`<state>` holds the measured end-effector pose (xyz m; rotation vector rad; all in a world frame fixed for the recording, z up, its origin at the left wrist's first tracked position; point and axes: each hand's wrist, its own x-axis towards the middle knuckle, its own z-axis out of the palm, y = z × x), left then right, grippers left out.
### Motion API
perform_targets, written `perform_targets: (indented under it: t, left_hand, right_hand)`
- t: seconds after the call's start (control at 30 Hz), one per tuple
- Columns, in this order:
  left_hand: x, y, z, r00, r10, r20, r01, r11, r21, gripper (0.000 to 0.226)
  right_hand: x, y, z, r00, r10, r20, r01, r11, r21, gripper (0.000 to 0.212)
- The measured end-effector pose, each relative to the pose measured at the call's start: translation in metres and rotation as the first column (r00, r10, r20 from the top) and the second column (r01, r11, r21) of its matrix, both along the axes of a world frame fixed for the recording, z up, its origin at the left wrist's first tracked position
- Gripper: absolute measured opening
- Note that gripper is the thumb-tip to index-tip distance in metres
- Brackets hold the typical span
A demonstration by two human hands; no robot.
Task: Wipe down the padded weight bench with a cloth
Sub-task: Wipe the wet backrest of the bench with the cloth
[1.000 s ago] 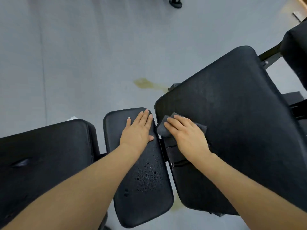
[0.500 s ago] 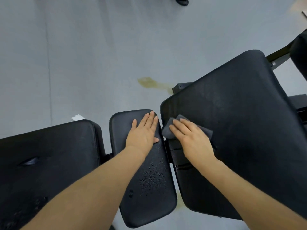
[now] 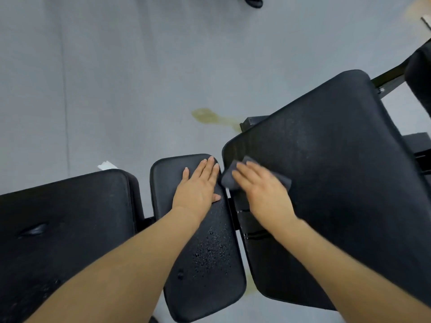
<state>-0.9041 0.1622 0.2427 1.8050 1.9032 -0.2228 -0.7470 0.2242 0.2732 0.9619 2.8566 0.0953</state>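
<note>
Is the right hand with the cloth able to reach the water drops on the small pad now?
Probably yes: the right hand presses the cloth beside that small pad, and nothing covers the water drops.

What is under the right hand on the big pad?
A dark grey cloth lies under the right hand, flat on the large back pad. Its corners show; the hand covers its middle.

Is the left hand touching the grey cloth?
Apart. The head view shows the left hand flat on the small pad, a dark gap before the cloth.
</note>
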Motion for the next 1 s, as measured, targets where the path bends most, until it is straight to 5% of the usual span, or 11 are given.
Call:
perform_targets:
  t: [0.17, 0.37, 0.57, 0.7, 0.8, 0.87, 1.0]
  left_hand:
    - [0.0, 0.0, -0.001, 1.0, -0.004, -0.014, 0.004, 1.0, 0.013, 0.074]
    - [0.001, 0.001, -0.005, 1.0, -0.003, -0.022, 0.003, 1.0, 0.011, 0.073]
    - [0.003, 0.002, -0.001, 1.0, 0.026, -0.006, -0.026, 1.0, -0.002, 0.075]
    - [0.004, 0.0, -0.002, 1.0, 0.023, -0.019, -0.022, 1.0, 0.017, 0.074]
    - [0.004, -0.001, -0.003, 0.999, 0.014, -0.034, -0.013, 1.0, 0.027, 0.074]
    - [0.002, -0.001, -0.001, 1.0, 0.014, -0.025, -0.013, 1.0, 0.026, 0.073]
    - [0.003, 0.002, 0.002, 0.999, 0.032, -0.007, -0.032, 0.999, 0.012, 0.074]
  right_hand:
    - [-0.002, 0.022, 0.014, 0.993, 0.094, -0.067, -0.096, 0.995, -0.023, 0.047]
    - [-0.039, 0.065, 0.003, 0.997, -0.066, -0.049, 0.068, 0.997, 0.047, 0.041]
    - [0.031, -0.032, 0.011, 0.996, 0.091, 0.004, -0.09, 0.993, -0.073, 0.049]
    - [0.027, -0.005, 0.023, 0.979, 0.196, -0.056, -0.199, 0.979, -0.044, 0.047]
    - [-0.003, 0.04, 0.027, 0.994, 0.035, -0.104, -0.027, 0.997, 0.078, 0.041]
    - [-0.01, 0.045, 0.022, 0.992, -0.054, -0.111, 0.057, 0.998, 0.026, 0.043]
    - [0.015, -0.002, 0.003, 0.993, -0.027, -0.114, 0.026, 1.0, -0.011, 0.042]
